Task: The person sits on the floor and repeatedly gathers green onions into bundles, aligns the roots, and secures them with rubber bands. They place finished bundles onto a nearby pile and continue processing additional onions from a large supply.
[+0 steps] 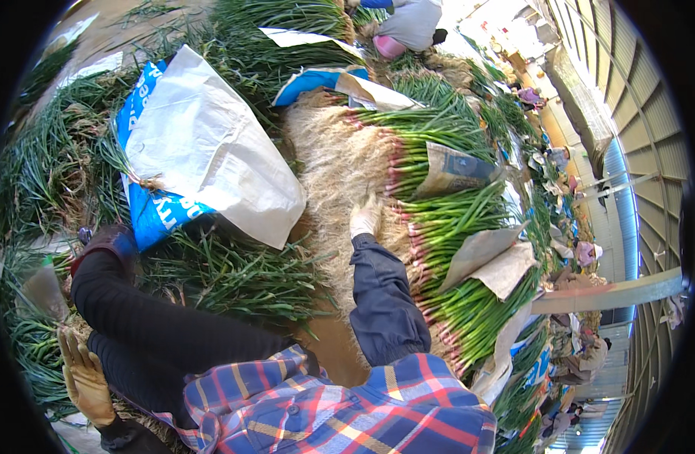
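Observation:
My left hand, in a pale glove, rests on the mat of beige roots of the bundled green onions; its fingertips are sunk among the roots, so its grip cannot be told. Reddish-white stem ends line up beside the roots, with green stalks pointing right. At the lower left my right hand, in a yellowish glove, is raised with its fingers spread and nothing in it. A white and blue woven sack lies in front of me, with a small onion plant on its left part.
Loose onion greens lie around the sack and my legs. Pieces of sacking cover parts of the bundles. Another person bends at the top, and several more people work along the right side. A metal beam crosses at the right.

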{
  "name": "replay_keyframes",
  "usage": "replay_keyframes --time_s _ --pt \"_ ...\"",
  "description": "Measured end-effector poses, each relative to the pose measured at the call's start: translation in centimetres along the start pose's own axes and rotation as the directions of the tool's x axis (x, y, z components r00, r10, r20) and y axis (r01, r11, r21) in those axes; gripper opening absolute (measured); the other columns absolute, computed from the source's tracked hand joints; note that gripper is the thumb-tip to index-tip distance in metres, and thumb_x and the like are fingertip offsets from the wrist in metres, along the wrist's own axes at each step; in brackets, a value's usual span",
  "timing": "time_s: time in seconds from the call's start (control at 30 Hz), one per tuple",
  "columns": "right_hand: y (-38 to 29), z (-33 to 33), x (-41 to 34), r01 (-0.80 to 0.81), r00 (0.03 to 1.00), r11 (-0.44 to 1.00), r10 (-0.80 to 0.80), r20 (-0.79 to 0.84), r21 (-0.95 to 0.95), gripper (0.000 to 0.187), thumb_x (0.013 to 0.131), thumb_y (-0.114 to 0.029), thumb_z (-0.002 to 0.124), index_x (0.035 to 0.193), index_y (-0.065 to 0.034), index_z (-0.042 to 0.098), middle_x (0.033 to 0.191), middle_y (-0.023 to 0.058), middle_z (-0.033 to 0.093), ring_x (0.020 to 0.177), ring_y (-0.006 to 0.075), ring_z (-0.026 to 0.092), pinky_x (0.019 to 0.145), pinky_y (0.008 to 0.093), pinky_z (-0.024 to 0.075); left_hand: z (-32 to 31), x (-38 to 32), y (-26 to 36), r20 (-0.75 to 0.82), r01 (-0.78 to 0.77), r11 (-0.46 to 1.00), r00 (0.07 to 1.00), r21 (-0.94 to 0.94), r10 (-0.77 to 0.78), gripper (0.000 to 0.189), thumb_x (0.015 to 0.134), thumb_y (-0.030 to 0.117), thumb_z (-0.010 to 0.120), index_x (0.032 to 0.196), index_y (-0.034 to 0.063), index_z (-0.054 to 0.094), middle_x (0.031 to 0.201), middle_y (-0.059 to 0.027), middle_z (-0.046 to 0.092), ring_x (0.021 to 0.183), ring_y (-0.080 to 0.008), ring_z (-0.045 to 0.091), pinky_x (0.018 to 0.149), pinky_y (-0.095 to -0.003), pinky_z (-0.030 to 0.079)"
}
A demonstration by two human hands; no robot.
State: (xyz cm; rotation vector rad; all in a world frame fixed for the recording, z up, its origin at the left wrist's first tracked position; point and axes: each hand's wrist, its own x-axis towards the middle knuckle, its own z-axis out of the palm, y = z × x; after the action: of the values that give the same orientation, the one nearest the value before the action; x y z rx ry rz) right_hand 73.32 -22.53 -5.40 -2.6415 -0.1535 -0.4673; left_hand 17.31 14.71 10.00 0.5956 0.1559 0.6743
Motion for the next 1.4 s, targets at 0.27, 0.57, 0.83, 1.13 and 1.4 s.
replay_keyframes --time_s 0.27,0.57,0.83,1.13,1.4 --pt "-3.5 -0.8 -13.5 0.304 0.558 0.943 -0.292 0.777 0.136 0.039 0.084 -0.014 0.059 0.122 -0.0058 0.056 0.119 0.0131 0.059 0.107 0.0215 0.057 0.091 0.0318 0.0467 -0.3 -1.9 0.9 -0.083 -0.081 0.997 0.993 -0.007 0.08 0.058 0.096 0.008 0.039 0.147 0.0106 0.011 0.15 -0.0103 0.022 0.128 -0.0285 0.04 0.108 -0.0401 0.031" --pt "1.5 -3.6 -2.2 0.401 0.81 0.868 -0.188 0.555 -0.291 0.02 0.087 -0.008 0.045 0.078 -0.0008 0.061 0.063 0.0152 0.058 0.061 0.0306 0.062 0.06 0.0438 0.0486 1.6 1.1 -1.4 -0.09 -0.062 0.988 0.995 -0.144 0.049 0.059 0.093 0.006 0.04 0.147 0.0095 0.016 0.146 -0.0149 0.03 0.124 -0.0334 0.044 0.103 -0.0464 0.035" --pt "-11.0 7.8 -13.0 0.51 0.75 0.857 -0.485 0.45 0.073 0.093 0.069 -0.028 0.075 0.143 -0.0067 0.023 0.136 0.0225 0.04 0.12 0.0338 0.045 0.097 0.0418 0.0382 4.6 1.0 -2.4 -0.136 -0.092 0.98 0.988 -0.177 0.068 0.059 0.093 0.011 0.046 0.146 0.0102 0.02 0.142 -0.0151 0.038 0.12 -0.0302 0.048 0.101 -0.0456 0.038" --pt "-21.8 6.6 -3.1 -0.12 0.828 0.898 -0.145 0.541 0.424 0.041 0.078 0.001 0.05 0.119 -0.0032 0.056 0.103 0.0196 0.062 0.093 0.0298 0.061 0.08 0.0351 0.0496 8.9 2.0 -3.6 -0.278 -0.098 0.981 0.959 -0.165 0.049 0.058 0.086 0.015 0.057 0.137 0.0016 0.035 0.128 -0.0212 0.051 0.108 -0.0317 0.057 0.094 -0.0434 0.047" --pt "-29.9 -9.8 -10.4 0.29 0.284 0.441 -0.887 0.364 0.849 0.045 0.085 -0.016 0.062 0.125 0.0018 0.05 0.1 0.0151 0.064 0.086 0.0207 0.061 0.074 0.0318 0.0479 13.1 12.8 -13.2 -0.248 0.321 0.877 0.938 0.358 -0.242 0.05 0.088 0.021 0.059 0.13 0.0 0.042 0.122 -0.0139 0.052 0.109 -0.0196 0.05 0.092 -0.0317 0.04"
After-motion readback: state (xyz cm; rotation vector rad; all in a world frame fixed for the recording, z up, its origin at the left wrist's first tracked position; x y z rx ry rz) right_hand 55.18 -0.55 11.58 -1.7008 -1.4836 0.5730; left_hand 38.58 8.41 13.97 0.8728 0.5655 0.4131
